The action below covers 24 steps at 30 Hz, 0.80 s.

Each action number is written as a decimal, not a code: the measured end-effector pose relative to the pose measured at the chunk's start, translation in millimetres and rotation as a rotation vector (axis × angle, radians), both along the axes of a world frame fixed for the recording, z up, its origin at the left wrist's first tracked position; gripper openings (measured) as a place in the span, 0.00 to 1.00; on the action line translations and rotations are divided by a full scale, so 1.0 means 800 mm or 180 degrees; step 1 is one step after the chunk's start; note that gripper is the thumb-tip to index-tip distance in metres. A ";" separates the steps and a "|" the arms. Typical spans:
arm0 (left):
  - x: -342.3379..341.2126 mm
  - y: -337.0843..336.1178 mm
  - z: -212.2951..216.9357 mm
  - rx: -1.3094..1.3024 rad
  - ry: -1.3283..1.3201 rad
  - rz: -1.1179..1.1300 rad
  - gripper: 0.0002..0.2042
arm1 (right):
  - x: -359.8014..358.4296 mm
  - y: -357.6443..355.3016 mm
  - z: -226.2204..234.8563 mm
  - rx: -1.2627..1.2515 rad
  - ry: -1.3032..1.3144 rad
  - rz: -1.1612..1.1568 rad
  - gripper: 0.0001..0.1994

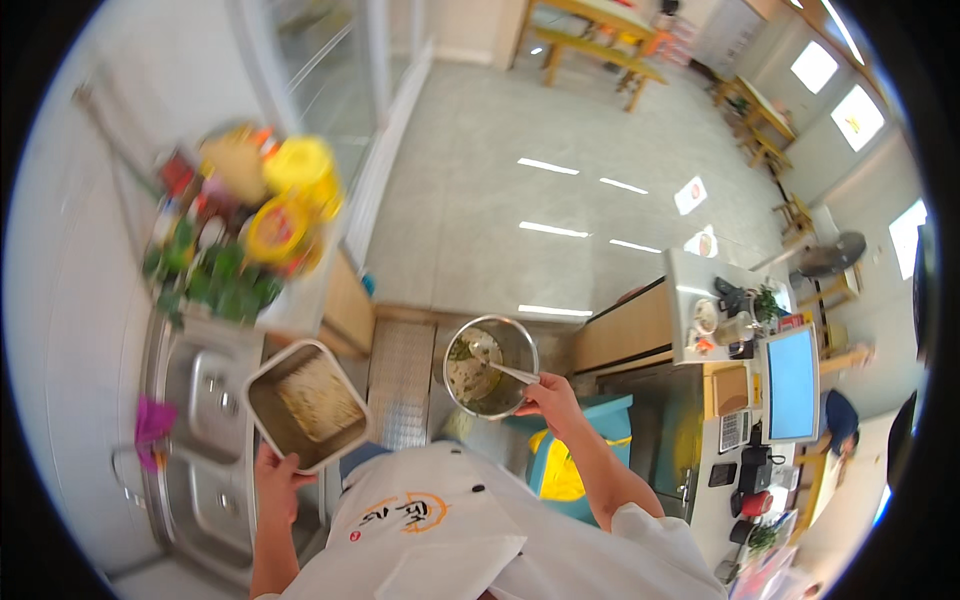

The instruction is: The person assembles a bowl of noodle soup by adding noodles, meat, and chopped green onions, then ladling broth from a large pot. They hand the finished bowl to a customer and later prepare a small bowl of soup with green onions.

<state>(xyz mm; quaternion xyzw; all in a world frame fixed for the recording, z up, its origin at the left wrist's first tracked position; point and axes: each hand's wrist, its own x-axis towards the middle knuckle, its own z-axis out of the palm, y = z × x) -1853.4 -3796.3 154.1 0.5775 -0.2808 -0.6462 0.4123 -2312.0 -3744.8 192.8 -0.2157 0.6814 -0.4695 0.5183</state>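
Note:
My left hand (pixel 283 478) grips the near edge of a rectangular metal pan (pixel 263 412), thumb over its rim. Inside the pan lies a pale, shredded-looking food (pixel 318 398) that I cannot identify. My right hand (pixel 548 396) is closed at the right rim of a round steel bowl (pixel 528 352), held in front of my body. A light-coloured utensil handle (pixel 515 373) slants out of the bowl toward my right fingers; its working end is in the food. The bowl holds whitish food with green bits (pixel 473 368). The two containers are apart.
A double steel sink (pixel 212 400) is on the left, with a purple cloth (pixel 153 425) beside it. Yellow tubs (pixel 278 230) and a green plant (pixel 225 285) crowd a counter at upper left. A teal bin (pixel 552 465) stands below my right arm. A monitor (pixel 792 385) is on the right counter.

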 end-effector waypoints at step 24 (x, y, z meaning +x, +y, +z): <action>-0.673 -0.793 0.101 0.0392 0.0754 -0.1809 0.15 | -0.395 -0.418 0.027 0.0373 0.0131 -0.2501 0.12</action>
